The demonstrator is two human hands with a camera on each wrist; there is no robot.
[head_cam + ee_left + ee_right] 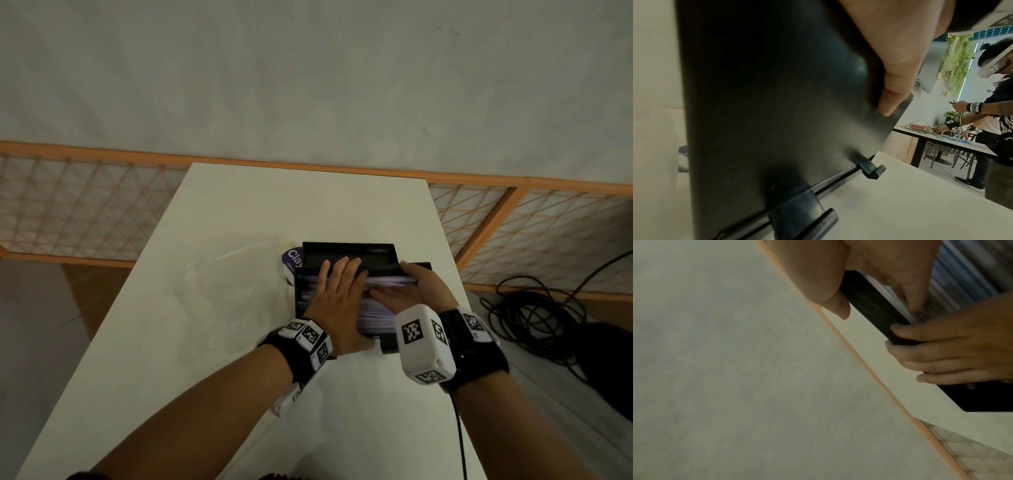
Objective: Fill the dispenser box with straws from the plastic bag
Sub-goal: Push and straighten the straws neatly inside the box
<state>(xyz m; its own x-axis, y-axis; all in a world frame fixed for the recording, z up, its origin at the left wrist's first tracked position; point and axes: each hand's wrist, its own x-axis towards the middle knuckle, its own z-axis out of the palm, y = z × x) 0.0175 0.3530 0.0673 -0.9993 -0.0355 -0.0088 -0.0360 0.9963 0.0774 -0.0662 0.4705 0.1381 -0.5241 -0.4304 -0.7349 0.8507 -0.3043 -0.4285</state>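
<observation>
The black dispenser box (298, 294) stands on the white table (239, 394), its lid (349, 251) tipped open at the back. Wrapped white-and-purple straws (376, 317) fill it. My left hand (337, 294) lies flat across the straws, fingers reaching the far rim. In the left wrist view its thumb (896, 91) presses the box's front wall (766, 113). My right hand (400, 287) rests on the straws from the right, fingers straight, thumb along the far rim. The right wrist view shows that thumb (828, 288) outside the black wall (869, 301). The clear plastic bag (219, 287) lies limp left of the box.
A purple label (294, 257) shows behind the box's left corner. An orange lattice fence (85, 212) runs behind the table. Black cables (534, 318) lie coiled on the floor to the right. Other people (992, 113) stand at a dark table in the distance.
</observation>
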